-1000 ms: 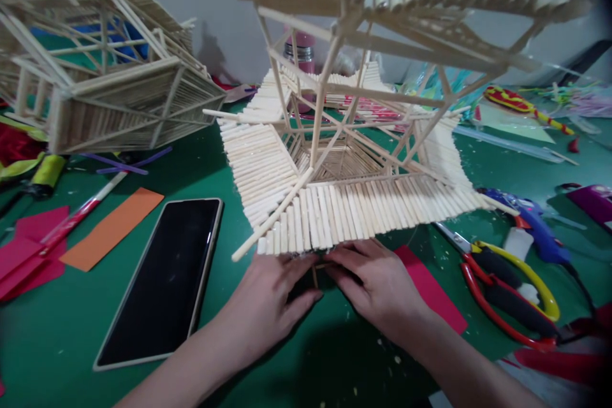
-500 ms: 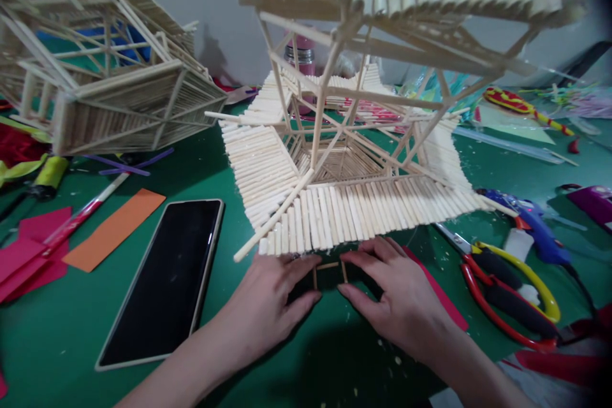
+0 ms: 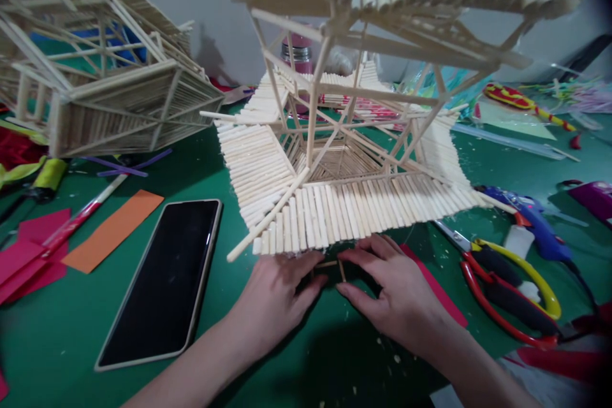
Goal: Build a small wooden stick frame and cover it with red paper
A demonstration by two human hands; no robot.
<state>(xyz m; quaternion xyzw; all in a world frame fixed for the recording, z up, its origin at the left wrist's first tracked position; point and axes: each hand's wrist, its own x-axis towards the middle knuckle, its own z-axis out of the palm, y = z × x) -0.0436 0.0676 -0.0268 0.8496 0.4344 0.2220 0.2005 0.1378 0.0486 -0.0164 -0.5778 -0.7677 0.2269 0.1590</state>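
Low at the near edge of a stick-built pavilion model (image 3: 329, 217), both hands pinch a small three-sided frame of thin wooden sticks (image 3: 327, 264). My left hand (image 3: 280, 287) has thumb and forefinger at the frame's left stick, which its fingers mostly cover. The right stick sits between the thumb and forefinger of my right hand (image 3: 394, 290), and a crosspiece spans the gap at the top. Above the hands hangs the model's slatted lower roof, with open posts and an upper roof over it.
Left of the hands lie a smartphone (image 3: 162, 284), an orange paper strip (image 3: 115, 229) and red paper (image 3: 36, 255). Scissors (image 3: 511, 287) and a blue glue gun (image 3: 535, 223) are at the right. Another stick model (image 3: 129, 108) stands back left on the green table (image 3: 52, 344).
My left thumb and forefinger have shifted slightly right and closed further over the frame's left stick. My right hand is nearly unmoved. The view has moved a little.
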